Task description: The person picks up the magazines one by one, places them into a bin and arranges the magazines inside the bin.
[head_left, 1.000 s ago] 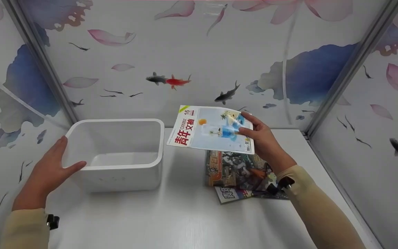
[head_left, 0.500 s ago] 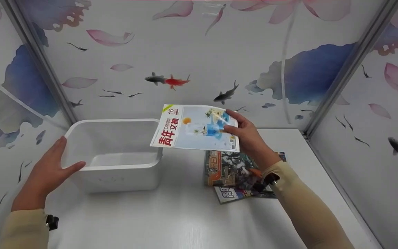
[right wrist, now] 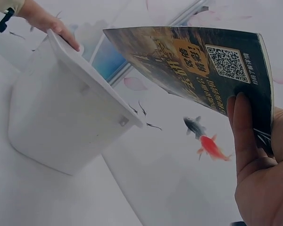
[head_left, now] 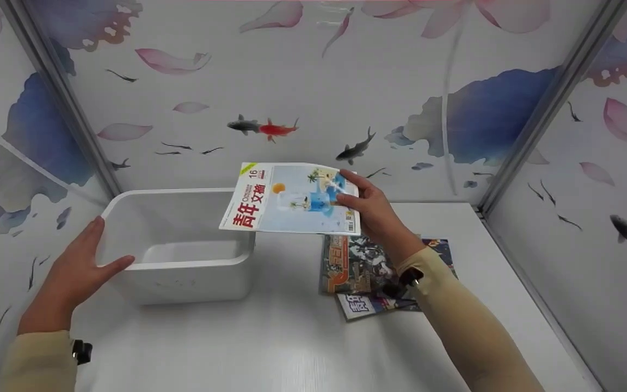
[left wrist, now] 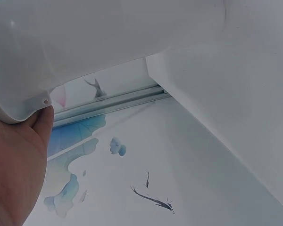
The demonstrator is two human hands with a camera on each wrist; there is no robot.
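Note:
My right hand (head_left: 370,209) pinches a magazine (head_left: 297,201) by its right edge, thumb on the light blue cover. The magazine is raised, its left end overlapping the right rim of a white plastic bin (head_left: 194,283) in the head view. From below, the right wrist view shows its dark back cover with a QR code. My left hand (head_left: 77,267) grips the bin's left corner, thumb on the front rim and fingers along the left side. In the left wrist view, that hand (left wrist: 19,160) holds the bin's rim from outside.
Under my right forearm lie a dark illustrated magazine (head_left: 346,267) and another magazine (head_left: 357,306) sticking out below it, partly hidden. They rest on the white table (head_left: 270,348). Printed panels with metal corner posts (head_left: 63,98) enclose the back and sides.
My right hand has carried the magazine leftward, from beside the bin to over its right rim. The left hand and bin have stayed in place.

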